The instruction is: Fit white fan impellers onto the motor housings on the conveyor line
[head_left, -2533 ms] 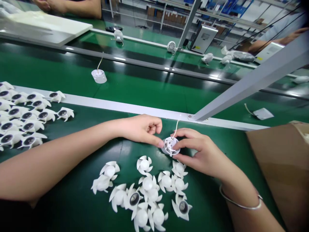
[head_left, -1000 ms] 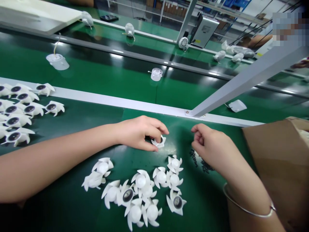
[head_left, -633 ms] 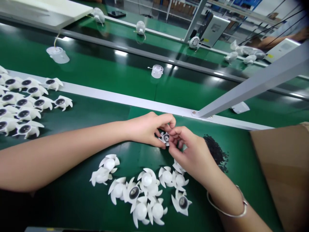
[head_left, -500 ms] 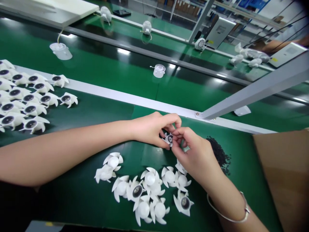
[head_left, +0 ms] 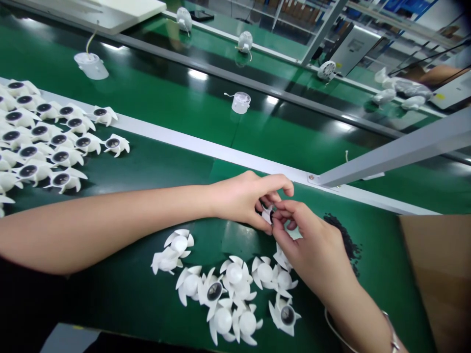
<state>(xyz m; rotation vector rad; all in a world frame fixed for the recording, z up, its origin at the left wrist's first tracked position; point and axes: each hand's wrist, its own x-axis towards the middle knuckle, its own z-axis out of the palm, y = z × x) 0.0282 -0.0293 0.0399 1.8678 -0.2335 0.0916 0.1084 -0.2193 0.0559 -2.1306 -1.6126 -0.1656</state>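
Pinching fingertips of the left hand (head_left: 243, 198) and the right hand (head_left: 309, 240) are closed from either side on a small white plastic fan rotor (head_left: 267, 214), and the two hands almost meet around it. Most of the rotor is hidden by the fingers, with only one white blade and a sliver of the dark hub left in view. Whether it is lifted clear of the green conveyor belt (head_left: 176, 166) cannot be told. It is held near the belt's far edge, just short of a white rail (head_left: 191, 139).

Below the hands, a loose heap of white fan rotors (head_left: 228, 294) is spread on the belt, most with domed sides up and two with dark hubs showing. A scatter of black granules (head_left: 342, 235) is seen just beside the right hand, and a thin metal bangle (head_left: 390, 333) is worn on that wrist. Toward the belt's left edge, many more rotors (head_left: 44, 142) are laid out close together, dark hubs up. Brown cardboard (head_left: 434, 279) covers the right edge. Beyond the rail, a white fan housing (head_left: 241, 102) with a short wire is placed on a further belt.
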